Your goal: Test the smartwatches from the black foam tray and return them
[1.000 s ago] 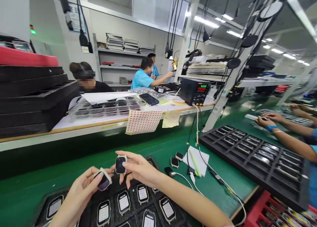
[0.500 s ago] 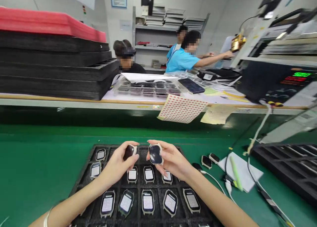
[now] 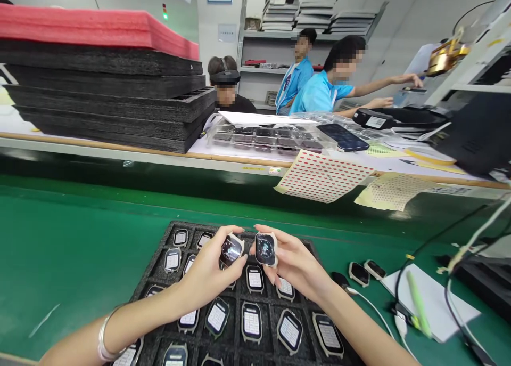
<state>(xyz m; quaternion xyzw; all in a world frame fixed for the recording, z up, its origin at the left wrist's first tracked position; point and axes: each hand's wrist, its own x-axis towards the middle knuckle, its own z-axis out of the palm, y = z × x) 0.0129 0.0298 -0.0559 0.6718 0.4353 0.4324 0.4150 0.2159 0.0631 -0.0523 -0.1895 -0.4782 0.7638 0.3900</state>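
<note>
My left hand (image 3: 207,273) pinches a small watch body (image 3: 231,249) with a lit dark screen. My right hand (image 3: 295,265) grips a second watch body (image 3: 265,249), its screen facing me and also lit. Both are held side by side just above a black foam tray (image 3: 159,259) on the green mat. The tray's pockets hold several watch bodies (image 3: 252,323) with white labels on their screens. A bracelet circles my left wrist.
Two loose watch bodies (image 3: 360,273) and a charging cable (image 3: 361,297) lie right of the tray, beside a white pad with a green pen (image 3: 418,304). A raised shelf carries stacked black and red foam trays (image 3: 104,83), red-dot sticker sheets (image 3: 323,177) and a phone (image 3: 342,137). Three people work behind it.
The view swung left and down over the tray. Both hands stayed closed on their watch bodies, and both screens, dark before, now show lit displays.
</note>
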